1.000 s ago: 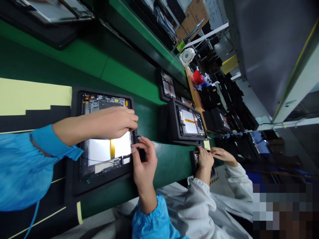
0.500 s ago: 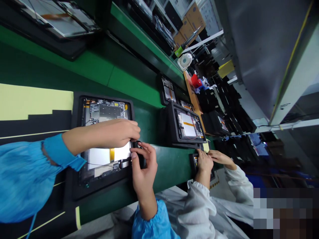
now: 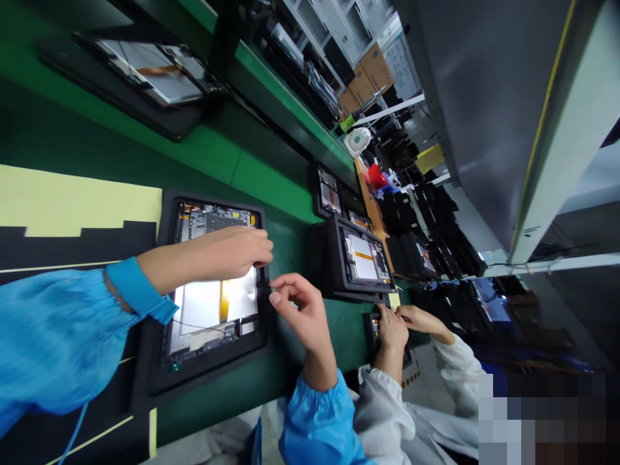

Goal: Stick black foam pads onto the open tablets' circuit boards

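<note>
The open tablet [image 3: 216, 284] lies back-up in the recess of a black foam fixture [image 3: 213, 378], so nothing covers its silver battery pouch [image 3: 198, 307], orange flex tape [image 3: 224, 300], or metal-shielded circuit board [image 3: 217, 223]. Expect it to feel light but fragile: the pouch can dent, and the flex tape and thin wire [image 3: 198, 326] will tear or snag easily. The bare glass-and-metal edges may also be slippery. If you need to take hold of it, use the firm outer frame or lift the fixture by its rim, and keep your fingers off the pouch and tape.

The fixture sits on the green bench [image 3: 295, 258], beside a pale yellow sheet [image 3: 72, 200]. Your left grip [image 3: 237, 252] reaches over the tablet, with its fingertips [image 3: 264, 261] pinched together at the tablet's long edge; you cannot tell from this view whether they hold anything. Your right grip [image 3: 300, 307] is open, thumb and fingers apart, above the bench just off that edge.

Compared with the earlier frame, your right grip has left the dark piece it was pressing at the edge, and more of the battery now shows. Further along the bench, a co-worker's hands [image 3: 392, 329] work at another fixture.
</note>
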Demonstrator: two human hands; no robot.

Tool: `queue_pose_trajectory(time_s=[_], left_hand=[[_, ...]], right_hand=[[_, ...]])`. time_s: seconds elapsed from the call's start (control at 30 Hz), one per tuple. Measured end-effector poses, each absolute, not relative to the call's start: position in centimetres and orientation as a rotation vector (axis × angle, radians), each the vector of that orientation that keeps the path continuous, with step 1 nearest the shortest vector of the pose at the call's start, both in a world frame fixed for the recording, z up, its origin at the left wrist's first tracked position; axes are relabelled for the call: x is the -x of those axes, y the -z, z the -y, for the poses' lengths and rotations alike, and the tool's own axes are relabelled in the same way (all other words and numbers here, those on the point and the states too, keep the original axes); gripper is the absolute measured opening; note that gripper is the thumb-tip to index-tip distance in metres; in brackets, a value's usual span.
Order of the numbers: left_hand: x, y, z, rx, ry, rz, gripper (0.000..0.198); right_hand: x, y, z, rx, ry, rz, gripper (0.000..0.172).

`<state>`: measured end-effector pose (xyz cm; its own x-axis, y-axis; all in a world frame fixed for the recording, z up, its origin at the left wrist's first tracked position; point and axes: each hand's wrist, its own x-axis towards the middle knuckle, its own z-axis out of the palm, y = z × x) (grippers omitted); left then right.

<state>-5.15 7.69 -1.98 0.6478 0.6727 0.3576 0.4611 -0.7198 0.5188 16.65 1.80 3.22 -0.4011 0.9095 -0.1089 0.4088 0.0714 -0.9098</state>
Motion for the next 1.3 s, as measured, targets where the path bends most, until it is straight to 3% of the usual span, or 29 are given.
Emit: queue_pose_trajectory(time_s=[0.13,0.9,1.07,1.3], left_hand=[[5.0,2.0,-7.9,-2.425,-0.772,-0.918,0.023],[4.9,1.7,-7.8,-2.368,-0.806,-0.962,0.02],[4.6,1.7,-7.3,-2.319,-0.86,-1.061,0.02],[4.9,1.7,-7.6,-2.276,-0.845,-1.081,0.016]], right_hand=[[-15.8,-2.6,-4.0,1.301,-1.533,1.806,0.026],[-15.0,-1.3,-4.6,1.316,-1.31,1.945,0.026],[-15.0,-0.5,-4.7,1.36,-1.109,2.045,0.016],[-14.7,0.9,-4.5,1.448,-0.938,2.007,0.024]])
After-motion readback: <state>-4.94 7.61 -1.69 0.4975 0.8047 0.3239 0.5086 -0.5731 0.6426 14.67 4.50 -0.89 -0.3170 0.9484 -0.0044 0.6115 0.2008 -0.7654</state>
